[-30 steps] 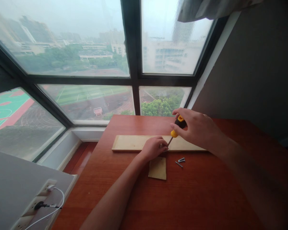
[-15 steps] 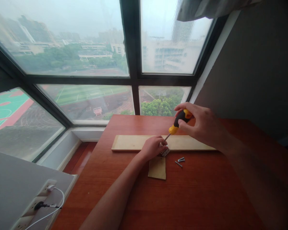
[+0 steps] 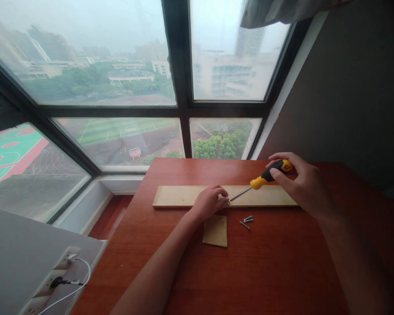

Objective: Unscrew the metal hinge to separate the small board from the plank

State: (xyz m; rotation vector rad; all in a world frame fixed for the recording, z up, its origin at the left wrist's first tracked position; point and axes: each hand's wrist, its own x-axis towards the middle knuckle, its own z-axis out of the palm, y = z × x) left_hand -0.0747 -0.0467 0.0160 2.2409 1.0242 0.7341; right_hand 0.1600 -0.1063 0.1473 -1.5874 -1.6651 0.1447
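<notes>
My right hand point(image 3: 300, 183) is closed round the black and yellow handle of a screwdriver point(image 3: 268, 174). The screwdriver slants down to the left, and its tip ends close to my left fingertips. Between the pinched fingers of my left hand point(image 3: 210, 202) is a small metal hinge point(image 3: 227, 203), mostly covered and seen nearly edge-on. Whether the tip touches the hinge, I cannot tell. Beneath both lies a long pale wooden board point(image 3: 175, 195), flat across the table. A small square wooden piece point(image 3: 215, 231) lies nearer to me, with several screws point(image 3: 246, 222) to its right.
The reddish-brown table point(image 3: 265, 267) stands against a window with a dark frame point(image 3: 183, 111). On the left, a low wall carries sockets point(image 3: 49, 280) with a white cable point(image 3: 85, 264) plugged in. A grey wall point(image 3: 341, 87) rises on the right.
My right hand and the screwdriver have swung right and lower, so the shaft lies flatter. The hinge in my left fingers has tilted and shows less of its face.
</notes>
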